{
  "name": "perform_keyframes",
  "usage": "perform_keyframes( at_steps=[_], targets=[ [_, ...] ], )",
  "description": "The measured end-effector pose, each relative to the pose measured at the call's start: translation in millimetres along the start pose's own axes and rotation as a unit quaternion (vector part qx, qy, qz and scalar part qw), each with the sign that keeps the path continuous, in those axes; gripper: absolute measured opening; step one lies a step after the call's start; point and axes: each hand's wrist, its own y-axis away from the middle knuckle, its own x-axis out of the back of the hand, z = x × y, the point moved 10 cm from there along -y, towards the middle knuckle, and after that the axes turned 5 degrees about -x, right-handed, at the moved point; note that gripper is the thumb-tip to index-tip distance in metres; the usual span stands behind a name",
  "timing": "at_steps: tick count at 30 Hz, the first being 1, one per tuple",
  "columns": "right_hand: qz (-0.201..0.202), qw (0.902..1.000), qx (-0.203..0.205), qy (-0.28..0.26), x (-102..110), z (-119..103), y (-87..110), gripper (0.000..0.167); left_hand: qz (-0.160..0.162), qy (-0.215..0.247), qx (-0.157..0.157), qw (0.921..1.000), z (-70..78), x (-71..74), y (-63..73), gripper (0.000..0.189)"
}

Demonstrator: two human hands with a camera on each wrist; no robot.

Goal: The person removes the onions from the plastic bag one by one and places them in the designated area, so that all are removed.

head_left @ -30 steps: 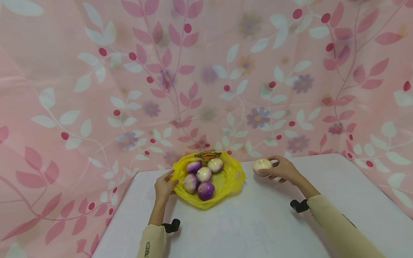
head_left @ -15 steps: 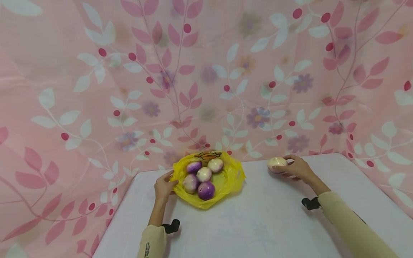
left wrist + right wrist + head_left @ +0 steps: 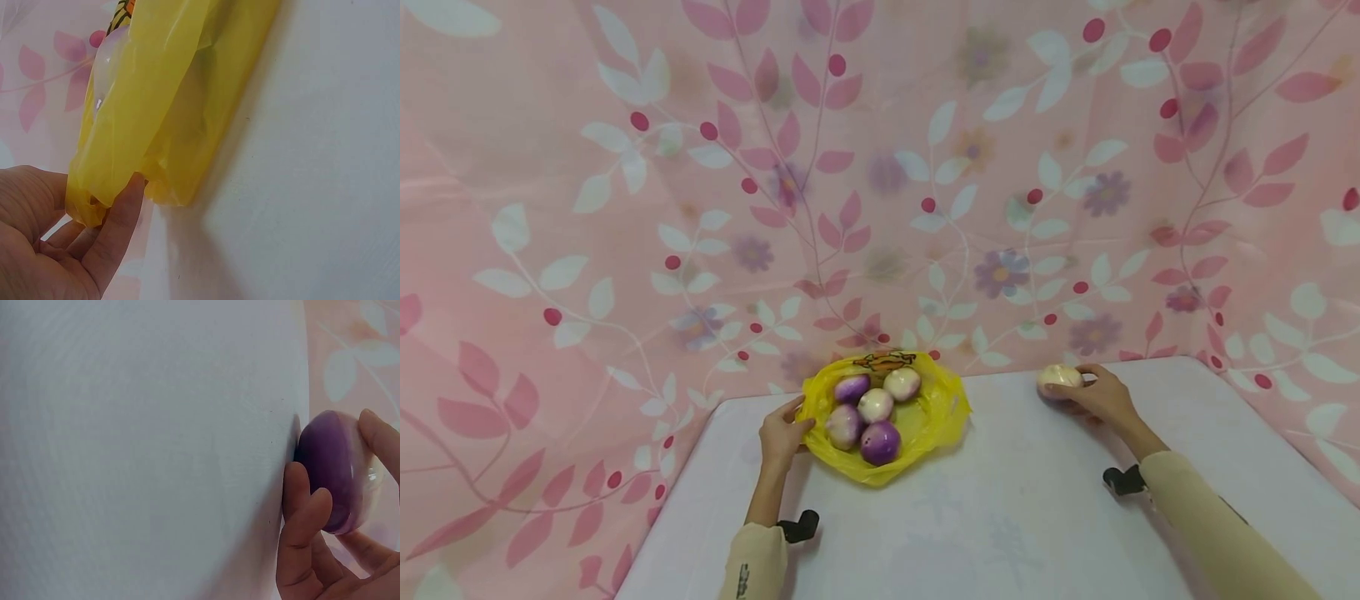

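A yellow plastic bag (image 3: pixel 936 433) with its mouth spread wide sits on the table, holding several purple-and-white turnips (image 3: pixel 880 442). At its left side my left hand (image 3: pixel 781 435) pinches the bag's rolled rim; in the left wrist view the thumb and fingers (image 3: pixel 119 234) close on the yellow plastic (image 3: pixel 150 106). Farther right, near the table's back edge, my right hand (image 3: pixel 1108 400) grips another turnip (image 3: pixel 1059 382), pale on top. The right wrist view shows that turnip's purple underside (image 3: pixel 328 465) close to the tabletop, with fingers on both sides of it.
A white cloth covers the table (image 3: pixel 970 533), and its back edge meets a pink floral curtain (image 3: pixel 880 208). Each wrist carries a black camera mount (image 3: pixel 1123 480). The bag stands left of the right-hand turnip, with bare tabletop between them.
My right hand has carried its turnip rightward along the back of the table, away from the bag. My left hand and the bag have stayed in place.
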Motion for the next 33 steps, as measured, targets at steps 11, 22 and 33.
perform_keyframes(
  at_steps=[11, 22, 33],
  targets=[
    [0.013, 0.9998, 0.001, -0.016, -1.9, 1.8, -2.1, 0.102, 0.005, 0.002, 0.001, 1.0000, 0.7, 0.7, 1.3, 0.049],
    [0.045, 0.9988, 0.008, 0.017, 4.4, -1.4, 5.3, 0.113, -0.004, 0.005, 0.000, 1.0000, 0.2, -1.9, 2.4, 0.050],
    [0.132, 0.9871, 0.050, 0.075, 23.8, -22.2, 21.6, 0.102, 0.000, -0.003, -0.003, 1.0000, 0.0, 0.3, 1.8, 0.050]
  ],
)
